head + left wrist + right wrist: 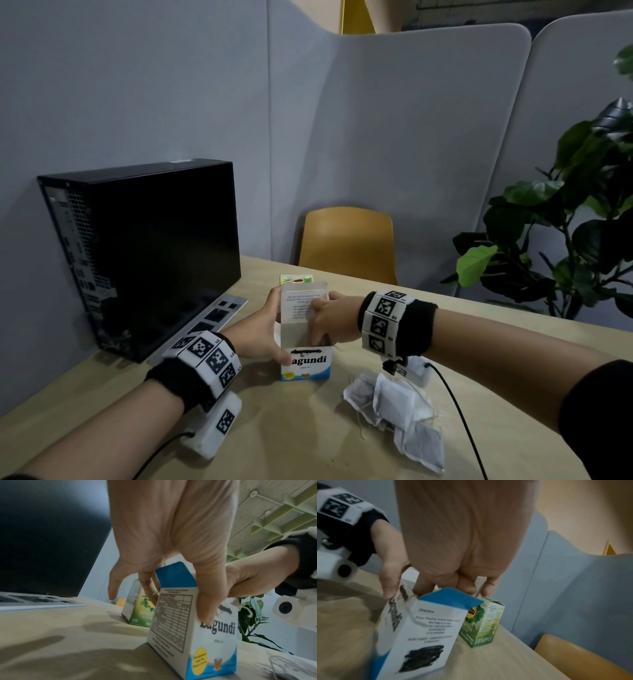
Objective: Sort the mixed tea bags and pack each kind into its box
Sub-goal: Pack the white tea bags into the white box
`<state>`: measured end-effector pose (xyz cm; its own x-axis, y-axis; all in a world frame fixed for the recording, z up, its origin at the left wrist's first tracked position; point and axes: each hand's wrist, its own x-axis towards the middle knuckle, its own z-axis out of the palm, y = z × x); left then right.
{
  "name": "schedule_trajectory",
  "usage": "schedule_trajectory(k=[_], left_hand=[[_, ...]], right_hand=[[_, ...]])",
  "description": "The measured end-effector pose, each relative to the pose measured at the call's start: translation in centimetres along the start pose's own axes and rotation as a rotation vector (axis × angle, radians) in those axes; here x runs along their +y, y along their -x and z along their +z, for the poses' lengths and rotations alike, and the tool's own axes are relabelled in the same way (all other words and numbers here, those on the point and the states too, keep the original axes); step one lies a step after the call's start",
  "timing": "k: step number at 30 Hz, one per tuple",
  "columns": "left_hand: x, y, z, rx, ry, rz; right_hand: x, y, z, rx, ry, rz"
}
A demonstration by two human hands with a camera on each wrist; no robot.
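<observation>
A white and blue Lagundi tea box (306,367) stands upright on the table with its top flap up. My left hand (274,329) grips its left side, thumb on the front face and fingers behind. In the left wrist view the thumb (205,601) presses the printed front of the box (173,622). My right hand (320,334) reaches down into the open top; its fingertips (426,588) are hidden inside the box (423,628), so what they hold is unseen. A pile of loose white tea bags (394,411) lies to the right. A green tea box (297,279) stands just behind.
A black computer case (144,253) stands at the left, with a flat grey panel (219,315) beside it. The table (301,445) ends at a yellow chair (347,243) behind. A leafy plant (565,222) is at the right. Cables trail from both wrist cameras.
</observation>
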<state>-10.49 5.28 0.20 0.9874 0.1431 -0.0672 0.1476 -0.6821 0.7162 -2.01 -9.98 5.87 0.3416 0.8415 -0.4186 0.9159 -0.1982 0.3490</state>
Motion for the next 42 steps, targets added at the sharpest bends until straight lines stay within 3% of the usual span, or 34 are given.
schedule_trajectory(k=[9,22,28,32,42], left_hand=[[0.4,0.5,0.0,-0.004,0.006,-0.012],[0.2,0.5,-0.2,-0.007,-0.016,-0.003],[0.3,0.6,-0.1,0.003,-0.013,-0.002],[0.3,0.6,-0.1,0.011,-0.034,-0.001],[0.6,0.9,-0.2,0.009,-0.027,-0.003]], right_hand=[[-1.6,-0.6,-0.2,-0.037,0.346,-0.036],[0.5,0.3,-1.2,0.066,-0.052,-0.030],[-0.1,0.7,-2.3,0.048,0.044,-0.102],[-0.4,0.6,-3.2,0.041,0.101,-0.060],[-0.8,0.7,-4.4,-0.105,0.151,-0.111]])
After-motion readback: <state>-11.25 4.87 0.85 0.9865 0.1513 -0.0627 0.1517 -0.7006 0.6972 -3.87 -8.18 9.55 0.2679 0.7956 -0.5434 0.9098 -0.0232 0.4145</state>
